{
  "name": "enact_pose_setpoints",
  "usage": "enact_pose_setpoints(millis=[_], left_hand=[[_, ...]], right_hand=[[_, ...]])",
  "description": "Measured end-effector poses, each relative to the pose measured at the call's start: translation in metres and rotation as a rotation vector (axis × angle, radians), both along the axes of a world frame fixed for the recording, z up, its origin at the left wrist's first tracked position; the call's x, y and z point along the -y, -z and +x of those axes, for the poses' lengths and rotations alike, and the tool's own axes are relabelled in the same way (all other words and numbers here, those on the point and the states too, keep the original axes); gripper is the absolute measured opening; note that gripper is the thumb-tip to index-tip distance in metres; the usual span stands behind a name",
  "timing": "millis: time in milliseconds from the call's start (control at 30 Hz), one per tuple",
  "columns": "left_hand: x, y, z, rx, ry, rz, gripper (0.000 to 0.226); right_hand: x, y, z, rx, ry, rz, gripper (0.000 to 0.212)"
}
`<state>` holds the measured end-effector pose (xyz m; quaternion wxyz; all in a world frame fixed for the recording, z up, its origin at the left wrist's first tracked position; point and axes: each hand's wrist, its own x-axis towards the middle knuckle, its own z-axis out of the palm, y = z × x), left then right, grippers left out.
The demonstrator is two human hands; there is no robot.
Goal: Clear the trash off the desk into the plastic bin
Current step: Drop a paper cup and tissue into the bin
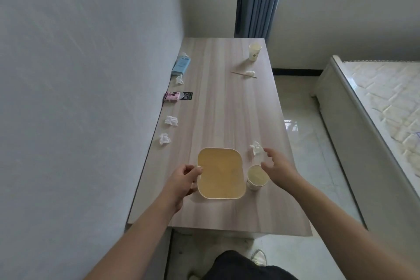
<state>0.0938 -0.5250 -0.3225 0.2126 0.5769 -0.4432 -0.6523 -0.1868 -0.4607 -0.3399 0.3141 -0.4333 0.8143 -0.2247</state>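
A yellow plastic bin (pixel 205 193) stands on the near part of the wooden desk (pixel 227 107), and I see nothing in it. My left hand (pixel 181 180) grips its left rim. My right hand (pixel 276 169) hovers open just right of a paper cup (pixel 256 177) beside the bin, and close to a crumpled tissue (pixel 256 148). More crumpled tissues lie along the left edge (pixel 164 139), (pixel 171 120), (pixel 179 79). Far back stand a second paper cup (pixel 254 51) and a stick with a tissue (pixel 249 73).
A blue carton (pixel 181 65) and a pink packet (pixel 175 96) lie by the wall on the left. A bed (pixel 375 107) stands to the right across a tiled floor. The desk's near edge is just in front of my legs.
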Motion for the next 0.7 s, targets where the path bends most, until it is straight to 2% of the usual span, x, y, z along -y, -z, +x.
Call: enact_pose_setpoints(millis=[67, 333, 433, 600, 700], left_hand=[[0.001, -0.002, -0.006, 0.026, 0.023, 0.011, 0.029], [0.003, -0.005, -0.011, 0.064, -0.001, 0.106, 0.027], [-0.004, -0.005, -0.014, 0.077, -0.005, 0.133, 0.027], [-0.008, -0.012, -0.013, 0.119, -0.057, 0.067, 0.029], [-0.014, -0.015, -0.018, 0.131, -0.084, 0.028, 0.027]], right_hand=[[-0.004, 0.010, -0.008, -0.075, -0.077, 0.062, 0.067], [0.006, 0.045, -0.014, -0.179, -0.389, 0.171, 0.103], [0.009, 0.060, -0.014, -0.214, -0.476, 0.200, 0.100], [0.010, 0.072, -0.027, -0.304, -0.568, 0.142, 0.081], [0.011, 0.068, -0.042, -0.239, -0.506, 0.118, 0.078]])
